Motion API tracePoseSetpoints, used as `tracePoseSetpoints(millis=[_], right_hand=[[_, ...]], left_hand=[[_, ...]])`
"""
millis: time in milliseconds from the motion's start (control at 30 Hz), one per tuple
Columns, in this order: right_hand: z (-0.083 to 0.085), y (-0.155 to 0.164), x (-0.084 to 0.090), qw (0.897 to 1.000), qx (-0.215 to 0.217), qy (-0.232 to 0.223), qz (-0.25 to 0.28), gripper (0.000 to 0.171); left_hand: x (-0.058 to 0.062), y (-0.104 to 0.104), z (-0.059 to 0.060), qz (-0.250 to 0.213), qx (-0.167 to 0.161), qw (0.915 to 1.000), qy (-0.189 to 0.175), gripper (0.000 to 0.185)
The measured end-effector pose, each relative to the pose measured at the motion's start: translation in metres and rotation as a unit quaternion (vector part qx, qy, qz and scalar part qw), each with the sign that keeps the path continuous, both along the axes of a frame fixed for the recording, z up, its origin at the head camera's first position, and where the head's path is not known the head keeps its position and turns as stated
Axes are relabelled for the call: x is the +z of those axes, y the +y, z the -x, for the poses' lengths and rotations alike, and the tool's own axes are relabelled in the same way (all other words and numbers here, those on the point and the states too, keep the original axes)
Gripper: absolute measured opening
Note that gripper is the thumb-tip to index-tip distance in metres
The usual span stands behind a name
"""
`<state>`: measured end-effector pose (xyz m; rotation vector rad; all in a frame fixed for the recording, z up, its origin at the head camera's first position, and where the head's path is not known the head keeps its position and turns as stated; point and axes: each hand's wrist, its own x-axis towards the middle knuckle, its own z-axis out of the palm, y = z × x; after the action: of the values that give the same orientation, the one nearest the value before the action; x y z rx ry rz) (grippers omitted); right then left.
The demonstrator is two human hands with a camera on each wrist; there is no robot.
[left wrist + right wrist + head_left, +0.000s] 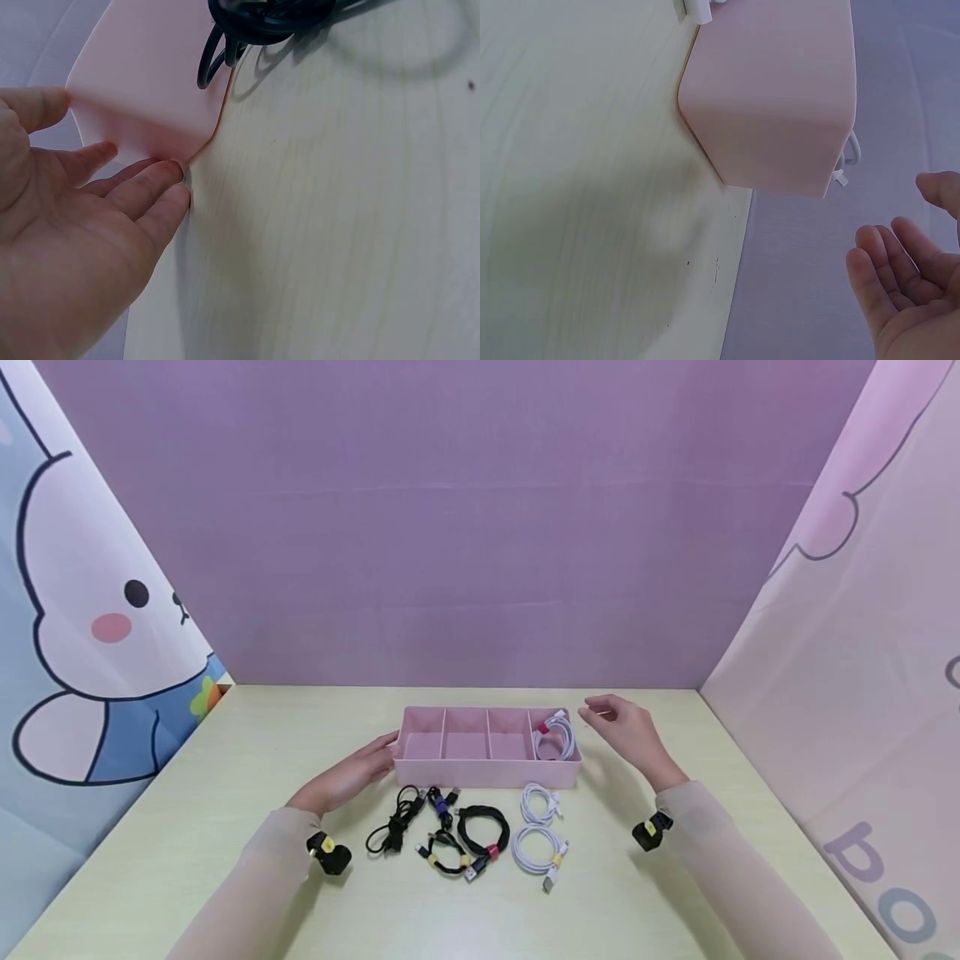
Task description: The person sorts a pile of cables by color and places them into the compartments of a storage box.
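Observation:
A pink organizer box (487, 773) with several compartments in a row stands on the table. Its rightmost compartment holds a coiled white cable (567, 737) with a red tie. My left hand (358, 774) touches the box's left end with its fingertips; in the left wrist view the fingers (154, 187) lie against the pink end wall, fairly straight. Off the box's right end, my right hand (628, 732) hovers with loosely bent fingers and nothing in them. The right wrist view shows that hand (915, 285) apart from the box (772, 90).
In front of the box lie several black cables, among them a coil with a red tie (505, 835) and a bundle with a purple tie (441, 807). Two white coiled cables, an upper one (527, 802) and a lower one (517, 853), lie to their right. A purple backdrop (465, 527) rises behind the table.

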<state>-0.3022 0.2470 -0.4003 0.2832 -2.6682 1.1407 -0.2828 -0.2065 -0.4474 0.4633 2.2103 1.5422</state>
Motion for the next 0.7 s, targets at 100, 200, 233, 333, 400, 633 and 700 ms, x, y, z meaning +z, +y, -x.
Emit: tracePoseSetpoints(millis=[100,200,233,333,400,633,700], right_hand=[[-0.003,0.001,0.001,1.0,0.009,-0.006,-0.006,0.043],[-0.006,0.001,0.001,1.0,0.019,-0.006,-0.014,0.044],[-0.007,0.001,0.001,1.0,0.02,-0.005,-0.016,0.044],[-0.009,0.001,0.001,1.0,0.025,-0.002,-0.017,0.042],[-0.011,0.002,0.001,1.0,0.026,-0.001,-0.018,0.041],[-0.017,0.005,0.0,0.999,0.032,0.01,-0.027,0.038],[-0.02,0.006,0.001,0.999,0.034,0.01,-0.027,0.037]], left_hand=[[0.0,0.0,0.0,-0.002,-0.001,1.0,0.001,0.071],[0.0,0.0,0.001,-0.005,-0.003,1.0,0.002,0.073],[-0.001,0.0,0.0,-0.005,-0.003,1.0,0.001,0.073],[-0.001,0.0,0.0,-0.003,-0.002,1.0,0.002,0.073],[0.0,0.0,0.0,-0.002,0.0,1.0,0.002,0.073],[-0.001,0.0,0.001,-0.005,0.001,1.0,-0.002,0.073],[-0.002,0.0,0.001,-0.005,0.002,1.0,-0.003,0.072]])
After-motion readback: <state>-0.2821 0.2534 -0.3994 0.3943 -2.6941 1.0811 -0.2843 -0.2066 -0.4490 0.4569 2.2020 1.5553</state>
